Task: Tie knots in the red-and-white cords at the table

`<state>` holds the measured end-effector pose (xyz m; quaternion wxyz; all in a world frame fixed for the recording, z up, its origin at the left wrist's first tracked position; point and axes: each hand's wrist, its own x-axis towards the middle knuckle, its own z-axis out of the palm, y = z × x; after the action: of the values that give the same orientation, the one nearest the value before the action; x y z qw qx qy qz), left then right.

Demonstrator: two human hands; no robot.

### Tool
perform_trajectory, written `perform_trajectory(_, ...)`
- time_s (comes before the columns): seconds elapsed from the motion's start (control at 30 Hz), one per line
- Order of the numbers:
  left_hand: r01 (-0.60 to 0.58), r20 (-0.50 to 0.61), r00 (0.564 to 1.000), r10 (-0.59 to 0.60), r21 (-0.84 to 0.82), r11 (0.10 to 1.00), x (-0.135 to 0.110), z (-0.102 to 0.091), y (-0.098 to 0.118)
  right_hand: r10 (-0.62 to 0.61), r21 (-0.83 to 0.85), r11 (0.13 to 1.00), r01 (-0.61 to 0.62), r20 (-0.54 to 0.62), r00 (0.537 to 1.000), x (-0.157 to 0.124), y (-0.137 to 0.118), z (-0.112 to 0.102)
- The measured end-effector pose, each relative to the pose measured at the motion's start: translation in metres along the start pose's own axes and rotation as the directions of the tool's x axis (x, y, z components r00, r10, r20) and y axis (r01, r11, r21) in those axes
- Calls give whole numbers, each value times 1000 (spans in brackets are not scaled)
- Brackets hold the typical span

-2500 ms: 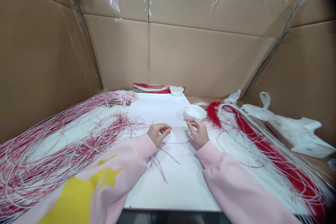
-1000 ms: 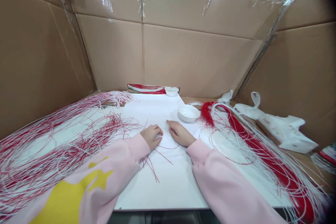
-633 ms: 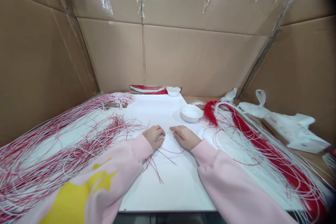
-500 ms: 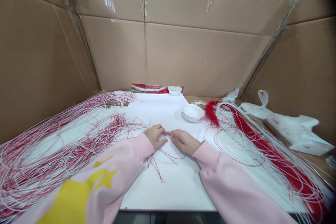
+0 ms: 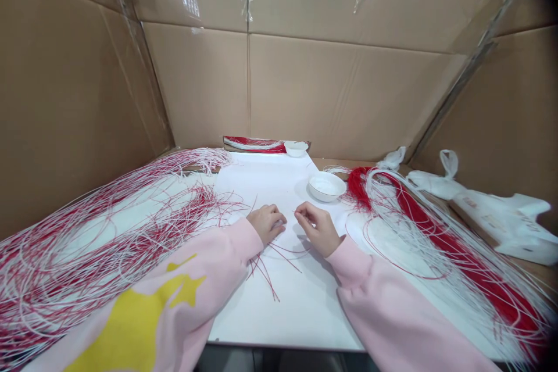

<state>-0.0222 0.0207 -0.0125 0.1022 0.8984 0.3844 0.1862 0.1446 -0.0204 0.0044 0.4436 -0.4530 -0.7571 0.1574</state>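
**Well, two hands almost meet above a thin red cord**

Nothing here can be read: the faint print on the white bag (image 5: pixel 492 215), far out to the right of the right hand (image 5: pixel 316 226), is too blurred to make out. The only other marking is a yellow star on the pink left sleeve (image 5: pixel 174 296).

The left hand (image 5: pixel 267 222) is curled shut, its fingertips down on the white sheet (image 5: pixel 270 177). The right hand has its thumb and forefinger pinched together just beside the left hand's fingers. I cannot tell whether a strand is caught between them.

The red cord (image 5: pixel 291 251) is hair-thin. It lies in a shallow curve on the sheet just behind both hands, running crosswise from one wrist to the other. A white bowl (image 5: pixel 326 186) sits just beyond the right hand.
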Motion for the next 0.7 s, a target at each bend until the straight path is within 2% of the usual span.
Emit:
perform_trajectory(0.2,53,24,998,-52,-58,997,4,0,-2,67,22,997,-67,-1,998,-1,-7,2)
perform_trajectory(0.27,77,2,997,-77,-11,997,3,-1,-1,68,23,997,-68,-6,998,-1,-9,1)
perform_trajectory(0.37,104,-15,995,-103,151,983,1,-2,2,55,9,998,-55,-11,998,-2,-11,1)
perform_trajectory(0.53,-64,118,993,24,348,935,1,-1,8,15,-31,999,-15,-1,1000,-1,-13,4)
perform_trajectory(0.63,-101,175,984,41,352,931,4,0,10,-9,-34,999,10,8,1000,-1,-14,7)
perform_trajectory(0.7,-92,173,984,38,318,944,4,0,10,-22,-23,999,23,6,1000,-2,-15,8)
